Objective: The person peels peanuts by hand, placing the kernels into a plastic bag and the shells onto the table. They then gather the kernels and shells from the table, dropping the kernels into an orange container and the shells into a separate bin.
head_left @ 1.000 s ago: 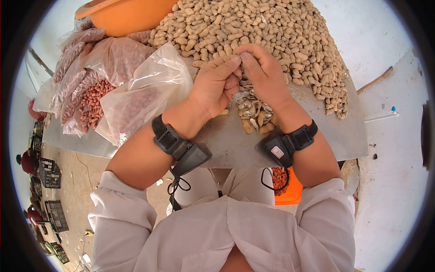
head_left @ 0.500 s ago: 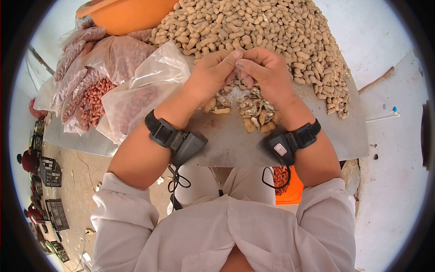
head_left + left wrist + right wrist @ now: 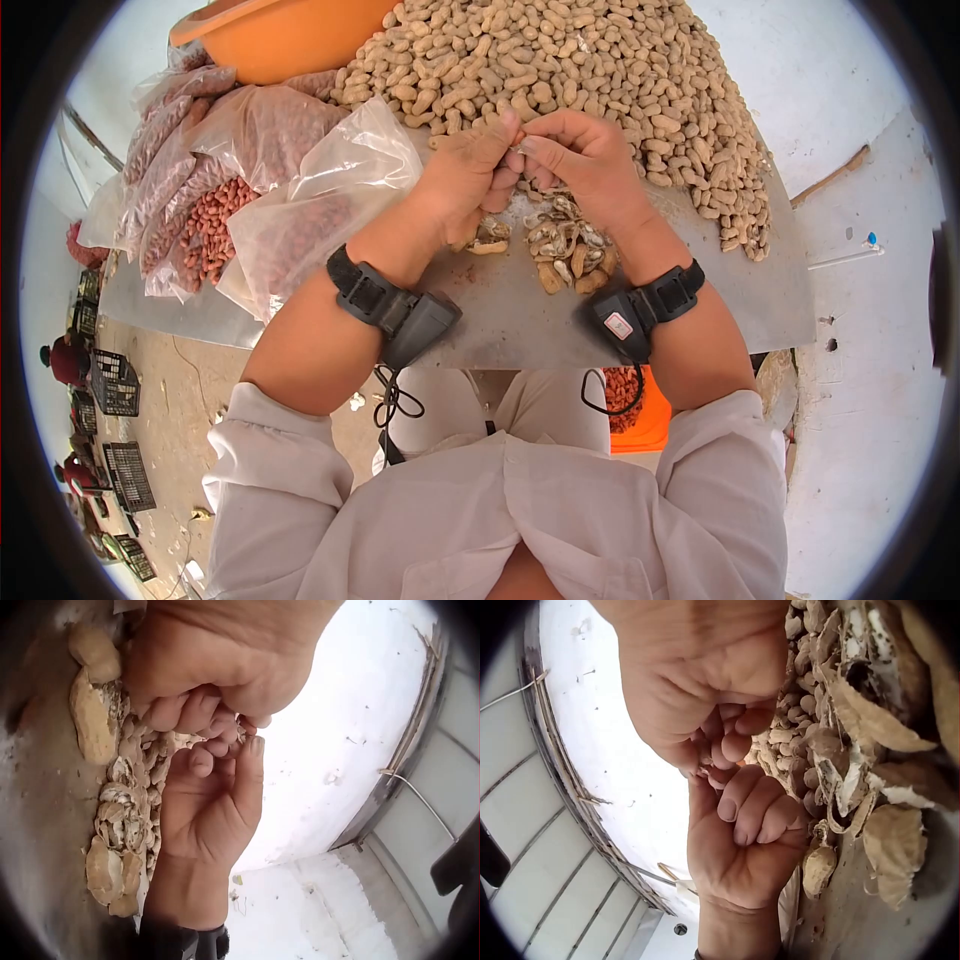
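Above the metal table point(image 3: 520, 330), my left hand point(image 3: 462, 182) and right hand point(image 3: 592, 165) meet fingertip to fingertip. Between thumbs and forefingers they pinch a small peanut point(image 3: 518, 139), of which only a reddish bit shows; the fingers cover the rest. In the left wrist view the other fingers of the right hand point(image 3: 206, 814) are curled inward. The left hand point(image 3: 739, 840) shows curled fingers too in the right wrist view. Broken peanut shells point(image 3: 568, 248) lie under the right hand, and a few more shells point(image 3: 489, 238) beneath the left.
A large heap of unshelled peanuts point(image 3: 600, 70) rises just beyond my hands. Clear bags of red peanut kernels point(image 3: 265, 130) and an orange basin point(image 3: 290, 45) stand to the left. Below the table edge is an orange container point(image 3: 655, 420). Black crates point(image 3: 118, 385) stand on the floor at far left.
My hands stay together over the table, their fingertips shifting slightly. A reddish bit now shows between them. The left hand first rose off the shells beneath it, then lowered partly over them.
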`<action>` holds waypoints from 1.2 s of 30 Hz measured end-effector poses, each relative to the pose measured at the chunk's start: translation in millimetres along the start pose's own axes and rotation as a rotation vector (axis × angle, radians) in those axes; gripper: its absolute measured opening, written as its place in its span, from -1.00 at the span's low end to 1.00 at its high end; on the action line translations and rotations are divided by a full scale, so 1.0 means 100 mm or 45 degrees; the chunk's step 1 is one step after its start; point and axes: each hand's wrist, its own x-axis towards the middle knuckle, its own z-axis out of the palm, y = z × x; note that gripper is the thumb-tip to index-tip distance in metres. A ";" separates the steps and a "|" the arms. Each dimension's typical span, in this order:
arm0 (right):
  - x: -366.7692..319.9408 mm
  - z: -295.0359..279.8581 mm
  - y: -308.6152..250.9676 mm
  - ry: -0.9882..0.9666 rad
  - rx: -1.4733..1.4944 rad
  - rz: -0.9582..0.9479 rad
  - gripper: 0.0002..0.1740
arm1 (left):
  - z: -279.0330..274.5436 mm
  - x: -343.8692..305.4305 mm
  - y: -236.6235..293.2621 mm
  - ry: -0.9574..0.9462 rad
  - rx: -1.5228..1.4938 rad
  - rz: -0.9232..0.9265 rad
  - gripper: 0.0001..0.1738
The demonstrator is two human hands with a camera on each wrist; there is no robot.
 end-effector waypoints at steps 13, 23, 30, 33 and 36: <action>-0.01 0.04 -0.07 0.106 -0.714 -0.514 -0.78 | -0.01 0.03 -0.04 0.010 -0.364 -0.036 -0.67; 0.04 0.02 0.04 0.255 0.076 -0.061 -0.73 | -0.08 0.08 -0.10 -0.062 -0.323 0.039 -0.82; 0.05 0.00 0.12 0.161 0.577 0.098 -0.71 | 0.00 0.04 -0.12 0.046 0.020 0.344 -0.84; 0.04 0.01 0.09 0.134 0.597 0.123 -0.72 | 0.02 -0.01 -0.10 0.069 0.042 0.386 -0.81; 0.04 0.02 0.07 0.104 0.611 0.118 -0.72 | 0.03 -0.02 -0.07 0.068 0.044 0.390 -0.80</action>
